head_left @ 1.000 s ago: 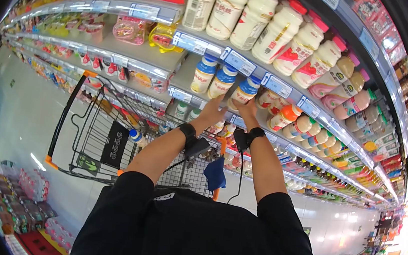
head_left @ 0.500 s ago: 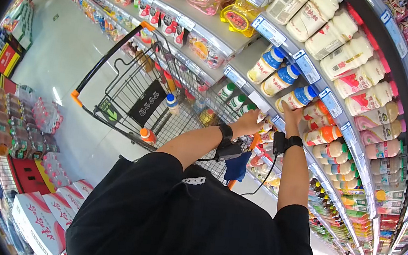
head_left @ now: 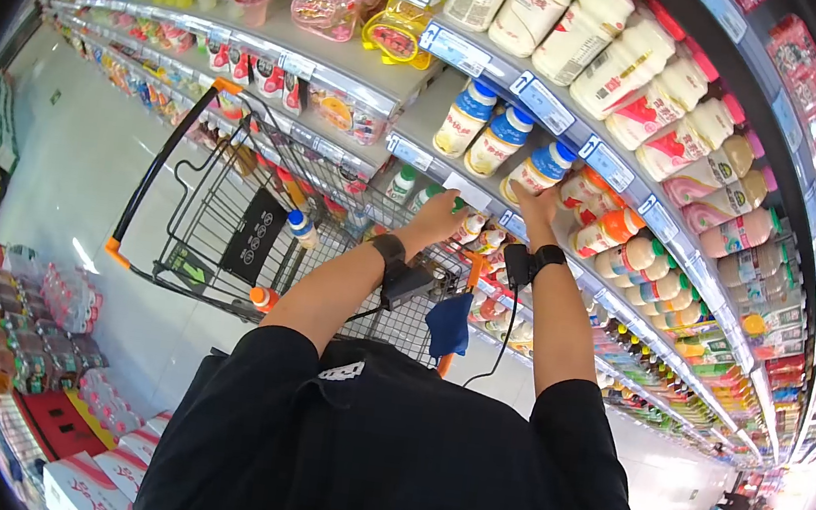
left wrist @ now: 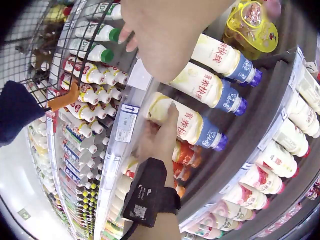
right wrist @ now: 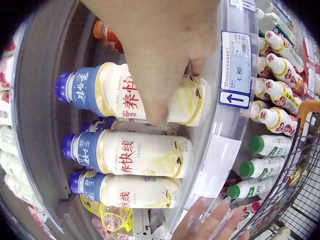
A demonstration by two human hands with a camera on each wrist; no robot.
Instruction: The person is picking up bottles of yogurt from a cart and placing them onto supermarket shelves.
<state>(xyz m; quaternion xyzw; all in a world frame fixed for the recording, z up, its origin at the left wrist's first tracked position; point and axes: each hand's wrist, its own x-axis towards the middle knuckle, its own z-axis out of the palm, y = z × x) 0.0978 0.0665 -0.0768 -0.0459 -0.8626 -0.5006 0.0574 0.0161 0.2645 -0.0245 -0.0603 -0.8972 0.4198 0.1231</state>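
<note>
My right hand (head_left: 537, 214) grips the lower part of the rightmost milk drink bottle (head_left: 541, 170), cream with a blue cap, standing on the shelf. In the right wrist view its thumb lies across the front of that bottle (right wrist: 112, 92). Two matching milk drink bottles (right wrist: 145, 152) stand beside it, one blue-capped bottle (head_left: 464, 118) at the row's end. My left hand (head_left: 432, 223) holds nothing, its fingers loosely bent by the shelf edge, over green-capped bottles (head_left: 401, 184). In the right wrist view the left fingers (right wrist: 217, 220) show spread below the price strip.
A wire shopping cart (head_left: 163, 152) stands at the left, holding a blue-capped bottle (head_left: 302, 228) and an orange-capped bottle (head_left: 264, 297). Larger white bottles (head_left: 531, 12) fill the shelf above. Orange-capped bottles (head_left: 607, 232) stand right of the gripped bottle. A blue cloth (head_left: 448, 325) hangs on the cart.
My left hand has come down from the blue-capped bottles to the shelf's front edge. The right hand has stayed at the rightmost bottle. The head view has swung aside and partly back.
</note>
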